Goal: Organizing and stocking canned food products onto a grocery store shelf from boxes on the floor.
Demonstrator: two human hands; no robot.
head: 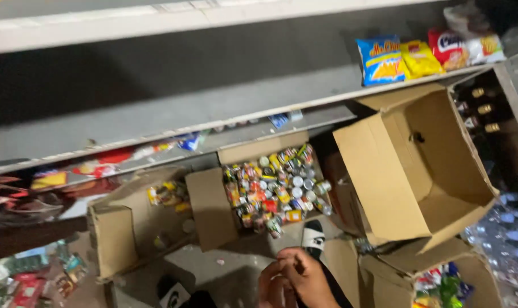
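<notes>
Brown cardboard fills most of this head-down view of a shop floor beside low grey shelves. At the bottom edge the person's two hands meet: the right hand (304, 276) lies partly over the left hand (272, 291), fingers curled in together, and whether either grip is clamped on anything small cannot be told from here. Just ahead of the hands, on the floor, sits an open box of small cans and jars (276, 188), packed tight with mixed colourful lids and labels; it is the nearest stock to the hands, apart from them and not touched. To its left a second open carton (128, 222) holds only a few yellow packets. To the right a large empty box (418, 165) stands tipped on its side, mouth facing the viewer, and below it another carton (441, 285) shows bright wrappers. Snack bags (407, 57) in blue, yellow and red lie on the shelf (213, 114) above (dark bottles stand further right). A sensible approach, judging from the crowding, is to lift items straight up, one at a time, so neighbours stay upright.
</notes>
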